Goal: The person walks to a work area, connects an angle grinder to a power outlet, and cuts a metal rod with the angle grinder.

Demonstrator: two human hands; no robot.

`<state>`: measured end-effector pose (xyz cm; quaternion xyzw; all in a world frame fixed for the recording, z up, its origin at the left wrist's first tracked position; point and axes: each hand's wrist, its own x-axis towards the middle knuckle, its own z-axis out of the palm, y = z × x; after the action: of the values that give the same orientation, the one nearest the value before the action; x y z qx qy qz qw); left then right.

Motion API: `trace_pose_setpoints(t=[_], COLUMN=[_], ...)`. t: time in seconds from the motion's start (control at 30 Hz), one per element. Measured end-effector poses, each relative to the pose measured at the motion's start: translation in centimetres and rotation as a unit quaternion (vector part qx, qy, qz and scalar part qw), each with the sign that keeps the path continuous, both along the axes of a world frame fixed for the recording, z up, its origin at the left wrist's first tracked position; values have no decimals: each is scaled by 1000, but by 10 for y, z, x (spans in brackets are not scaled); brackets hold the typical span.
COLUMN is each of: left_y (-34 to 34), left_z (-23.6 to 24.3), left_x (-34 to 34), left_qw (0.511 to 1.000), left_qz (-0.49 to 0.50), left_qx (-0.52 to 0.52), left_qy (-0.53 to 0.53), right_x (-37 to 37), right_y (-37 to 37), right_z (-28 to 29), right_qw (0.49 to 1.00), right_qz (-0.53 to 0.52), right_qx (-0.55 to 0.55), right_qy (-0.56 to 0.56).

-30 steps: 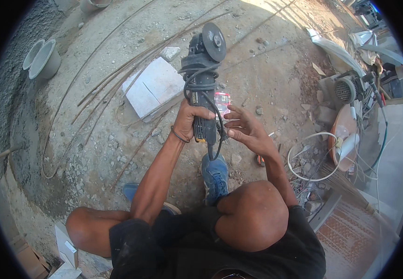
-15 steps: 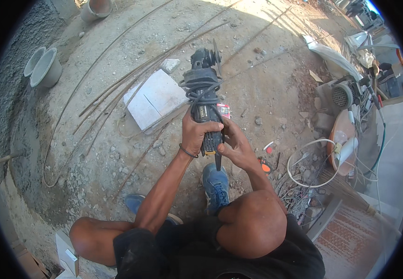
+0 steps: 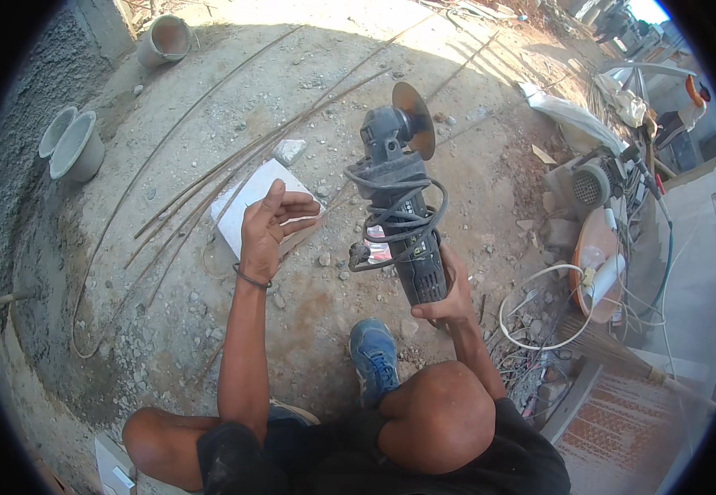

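The ground was bare, gravelly dirt (image 3: 209, 330) in hard sun, with long thin steel rods (image 3: 234, 165) lying across it, a white block (image 3: 250, 198) among them, grey buckets (image 3: 73, 147) at the far left and a clutter of cable and gear on the right. The person squatted, one blue shoe (image 3: 374, 359) planted near the middle. The step in hand looked like readying the tool rather than cutting: the angle grinder (image 3: 399, 206) was held up off the ground, disc at the far end, its black cord (image 3: 395, 216) looped round the body (still bundled, by the look of it). The right hand (image 3: 448, 299) was closed round the grinder's near end. The left hand (image 3: 269, 227) hovered apart to the left of the tool, empty, fingers loosely curled and half open, over the white block. The next move would probably call for that free hand to come back to the tool.
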<state>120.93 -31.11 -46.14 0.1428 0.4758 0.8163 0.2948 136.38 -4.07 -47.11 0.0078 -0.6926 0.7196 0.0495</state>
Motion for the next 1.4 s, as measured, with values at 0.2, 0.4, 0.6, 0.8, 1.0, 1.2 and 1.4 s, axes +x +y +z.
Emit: trace_pose_setpoints(t=[0.2,0.4,0.6,0.8,1.0,1.2,1.4], left_y=[50,24,37,32,25,36,31], left_z=[56,67,79,110,102,104,108], left_x=[19,35,55,53,37,50,70], left_qw=[993,988,957,929,904,902,869], left_qz=[56,110,184,310,390,401,445], left_qx=[107,73,213,26,12,87,26], left_qy=[-14,79,-71,202,173,133,217], right_x=[1,-11,-44,-12,15,-17,-59], right_y=[-3,-17,-22,-93,-52,-68,-110], right_z=[52,69,36,12,59,24,2], right_qw=[980,984,869,782,804,974,996], right_qz=[17,110,170,427,443,86,-71], right_qx=[185,121,-464,-446,-395,195,-13], right_qy=[68,74,-13,-87,-22,-70,51])
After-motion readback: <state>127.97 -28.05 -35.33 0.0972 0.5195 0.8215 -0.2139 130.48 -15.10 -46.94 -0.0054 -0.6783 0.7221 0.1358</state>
